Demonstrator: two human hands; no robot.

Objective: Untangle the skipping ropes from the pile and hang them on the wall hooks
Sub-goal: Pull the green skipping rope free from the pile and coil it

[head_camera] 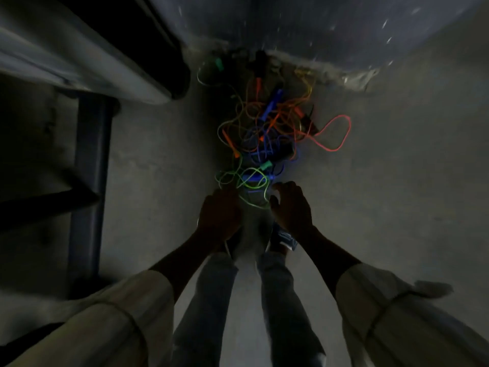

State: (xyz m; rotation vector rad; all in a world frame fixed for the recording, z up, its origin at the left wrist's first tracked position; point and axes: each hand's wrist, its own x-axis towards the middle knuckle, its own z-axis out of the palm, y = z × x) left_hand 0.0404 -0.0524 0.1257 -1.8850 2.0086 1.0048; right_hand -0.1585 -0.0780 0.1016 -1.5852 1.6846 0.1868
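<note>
The pile of skipping ropes [267,128] is lying on the floor [397,181] straight ahead of both hands, its tangle stretching lengthwise away from the person toward the wall [317,22]. A blue handle [272,103] in the heap is pointing away and slightly right; a pink loop [336,133] is spilling out to the right. The green rope [248,181] is coiling at the near end, between the hands. The left hand [218,215] is curling loosely over the green strands, touching them; whether it is gripping is too dark to tell. The right hand [289,206] is half open, fingers bent, thumb beside the green loop.
</note>
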